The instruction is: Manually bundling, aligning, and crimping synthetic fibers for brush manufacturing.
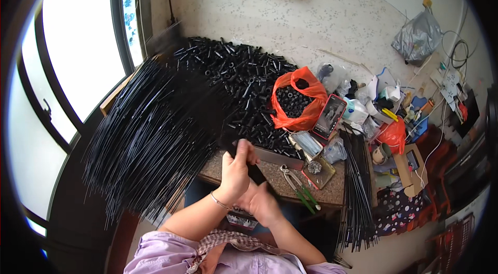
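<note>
My left hand [236, 169] is closed, thumb up, around a dark, long black piece [258, 174] that runs down to the right past my fingers. Motion smears it, and its exact kind cannot be made out. Below it, my right hand [259, 203] lies close against the left wrist; its fingers are blurred, so I cannot tell whether they grip anything. Just beyond the hands spreads a heap of short black tubular parts [248, 98]. To the left, a large fanned bundle of thin black rods [142, 139] reaches over the table's side.
Right of the heap sit an orange plastic bag [280, 116] of black rings, a phone [330, 117] and green-handled pincers [301, 187]. Another bundle of black rods [358, 191] hangs at the table's right edge. Mixed clutter, including a cardboard box [411, 170], lies farther right. A window [78, 35] is at left.
</note>
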### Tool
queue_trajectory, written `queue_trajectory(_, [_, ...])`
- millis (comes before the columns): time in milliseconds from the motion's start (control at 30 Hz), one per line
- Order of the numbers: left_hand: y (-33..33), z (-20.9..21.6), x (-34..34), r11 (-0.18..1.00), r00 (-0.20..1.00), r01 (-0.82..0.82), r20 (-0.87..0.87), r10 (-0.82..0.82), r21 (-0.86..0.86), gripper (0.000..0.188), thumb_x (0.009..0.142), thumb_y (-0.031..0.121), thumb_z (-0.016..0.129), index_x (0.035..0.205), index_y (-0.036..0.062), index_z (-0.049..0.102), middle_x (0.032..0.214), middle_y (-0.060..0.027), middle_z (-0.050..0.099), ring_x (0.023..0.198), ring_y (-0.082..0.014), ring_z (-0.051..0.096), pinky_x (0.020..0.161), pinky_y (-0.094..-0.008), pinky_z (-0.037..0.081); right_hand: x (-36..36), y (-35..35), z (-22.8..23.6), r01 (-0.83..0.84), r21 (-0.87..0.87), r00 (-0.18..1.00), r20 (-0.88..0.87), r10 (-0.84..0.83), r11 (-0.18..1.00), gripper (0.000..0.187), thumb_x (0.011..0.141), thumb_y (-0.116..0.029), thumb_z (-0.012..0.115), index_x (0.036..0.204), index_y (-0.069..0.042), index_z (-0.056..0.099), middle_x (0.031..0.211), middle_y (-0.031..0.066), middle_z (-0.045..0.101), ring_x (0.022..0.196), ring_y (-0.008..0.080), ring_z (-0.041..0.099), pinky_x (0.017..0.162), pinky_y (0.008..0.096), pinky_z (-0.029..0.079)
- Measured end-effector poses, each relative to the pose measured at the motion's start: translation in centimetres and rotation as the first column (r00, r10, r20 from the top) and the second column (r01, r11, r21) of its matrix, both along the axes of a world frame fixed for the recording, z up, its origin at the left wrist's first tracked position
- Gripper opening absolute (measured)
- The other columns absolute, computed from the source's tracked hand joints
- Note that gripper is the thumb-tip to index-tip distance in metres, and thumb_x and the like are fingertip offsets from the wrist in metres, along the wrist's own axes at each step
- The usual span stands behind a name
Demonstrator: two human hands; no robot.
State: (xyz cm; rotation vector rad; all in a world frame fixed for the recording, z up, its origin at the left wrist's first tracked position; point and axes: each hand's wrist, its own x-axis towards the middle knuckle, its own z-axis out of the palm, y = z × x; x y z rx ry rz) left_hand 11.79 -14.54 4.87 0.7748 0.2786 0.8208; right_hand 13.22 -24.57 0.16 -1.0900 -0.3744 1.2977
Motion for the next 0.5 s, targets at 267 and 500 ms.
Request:
queue_trajectory(267, [-3.7,-2.0,0.9,0.630,0.720,0.693,0.285,-0.633,-0.350,0.048,0.080,0.039,0.029,0.103,-0.0003,0.040,0.103,-0.0155,0.045,0.098,-0.0227,0.043,0.082,-0.0330,0.035,9.3,-0.2,8.8,0.851,0.478,0.387,-0.288,-0.876,0.218,0.030,0.078,-0.034,0.041,0.084,-0.005,0.044,0.064,0.0011,0.044,0.059,0.0116,0.042,0.067,0.0317,0.038])
queue_trajectory(500, [0.7,3.5,0.6,0.428,0.890,0.215,0.004,-0.455,0.878,0.043,0.069,0.031,0.055,0.090,-0.0056,0.051,0.079,-0.0165,0.055,0.077,-0.0247,0.053,0.067,-0.0299,0.042,8.6,-0.5,8.6,0.407,0.783,0.567,0.187,-0.802,0.471,0.024,0.082,-0.023,0.034,0.084,-0.001,0.042,0.059,0.0056,0.045,0.050,0.0128,0.044,0.054,0.0290,0.042])
